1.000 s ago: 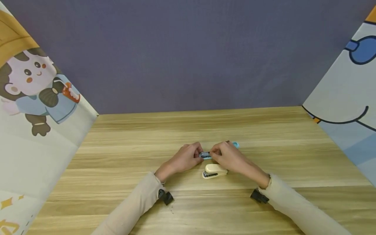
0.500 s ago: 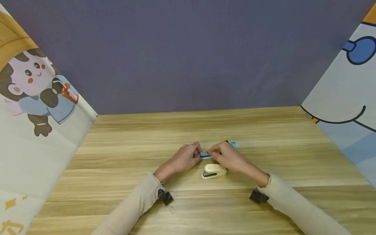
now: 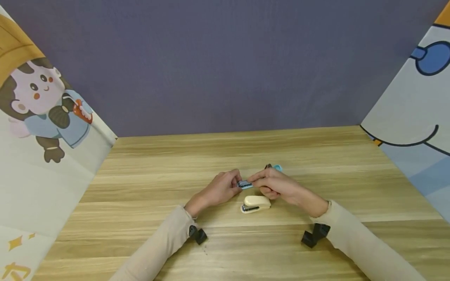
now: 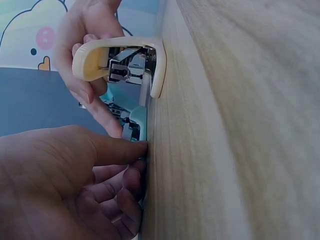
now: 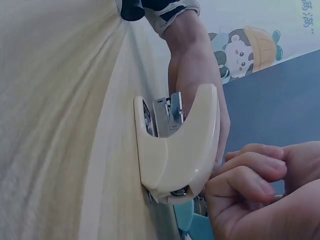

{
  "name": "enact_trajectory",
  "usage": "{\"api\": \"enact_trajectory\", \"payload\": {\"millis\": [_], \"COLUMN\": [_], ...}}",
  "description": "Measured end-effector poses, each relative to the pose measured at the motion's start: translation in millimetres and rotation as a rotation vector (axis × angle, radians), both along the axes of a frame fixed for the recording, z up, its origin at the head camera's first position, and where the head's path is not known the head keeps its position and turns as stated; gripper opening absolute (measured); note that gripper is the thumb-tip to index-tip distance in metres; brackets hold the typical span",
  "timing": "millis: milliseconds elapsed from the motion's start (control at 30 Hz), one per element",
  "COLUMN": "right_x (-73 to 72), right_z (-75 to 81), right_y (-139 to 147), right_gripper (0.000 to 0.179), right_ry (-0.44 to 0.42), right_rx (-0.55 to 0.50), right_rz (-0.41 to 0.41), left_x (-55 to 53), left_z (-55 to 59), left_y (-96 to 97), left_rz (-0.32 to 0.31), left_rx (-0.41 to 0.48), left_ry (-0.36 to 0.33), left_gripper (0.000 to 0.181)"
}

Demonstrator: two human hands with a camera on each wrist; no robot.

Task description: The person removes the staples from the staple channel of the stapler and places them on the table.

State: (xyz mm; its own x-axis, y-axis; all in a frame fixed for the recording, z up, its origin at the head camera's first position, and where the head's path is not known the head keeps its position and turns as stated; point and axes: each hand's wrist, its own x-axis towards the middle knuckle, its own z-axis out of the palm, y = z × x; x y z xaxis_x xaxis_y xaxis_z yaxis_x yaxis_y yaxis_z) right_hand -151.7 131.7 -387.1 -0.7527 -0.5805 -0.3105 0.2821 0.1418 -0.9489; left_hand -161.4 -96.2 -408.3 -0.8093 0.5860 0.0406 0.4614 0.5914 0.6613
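An opened pale teal stapler (image 3: 245,186) lies on the table, its metal staple rail facing up and its rounded teal end (image 3: 277,168) showing behind the right hand. My left hand (image 3: 222,188) grips its left end near the tabletop, thumb on the near side. From the right, my right hand (image 3: 281,186) reaches the rail with index finger and thumb close together, the other fingers curled. Just in front stands a cream stapler (image 3: 259,200), untouched, its metal nose pointing left. In the left wrist view the cream stapler (image 4: 159,65) partly covers the teal stapler (image 4: 140,120).
The wood-grain table (image 3: 168,156) runs back to a dark blue-grey panel (image 3: 228,70). Printed cartoon panels (image 3: 45,105) flank it on both sides. Small black cameras (image 3: 198,235) are strapped to both wrists.
My right hand has turned, its index finger now stretched along the rail and its lower fingers in view. The teal stapler's rounded end has shifted slightly left. My left hand stays put.
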Motion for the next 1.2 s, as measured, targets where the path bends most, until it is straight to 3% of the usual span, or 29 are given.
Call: {"api": "enact_trajectory", "payload": {"millis": [333,633,867,1033,1200], "right_x": [4.5,6.9,6.6,8.0,5.8], "right_z": [-1.8,7.3,2.5,-2.6,-5.9], "right_y": [-4,1,-4,-9,-13], "right_gripper": [0.04,0.046,0.047,0.043,0.033], "right_ry": [0.047,-0.082,-0.138,-0.082,0.148], "right_rx": [0.02,-0.091,-0.144,-0.078,0.141], "right_rz": [-0.048,-0.003,-0.041,-0.109,-0.105], "left_x": [-0.5,-0.7,-0.7,-1.0,-1.3], "left_z": [1.9,2.1,0.6,0.0,0.0], "left_y": [2.0,2.7,1.2,2.0,2.7], "left_rz": [0.001,0.009,0.013,0.011,0.016], "left_rx": [0.001,-0.011,-0.018,-0.018,-0.022], "left_ry": [0.01,0.002,0.011,0.018,0.005], "left_gripper": [0.014,0.013,0.014,0.014,0.015]}}
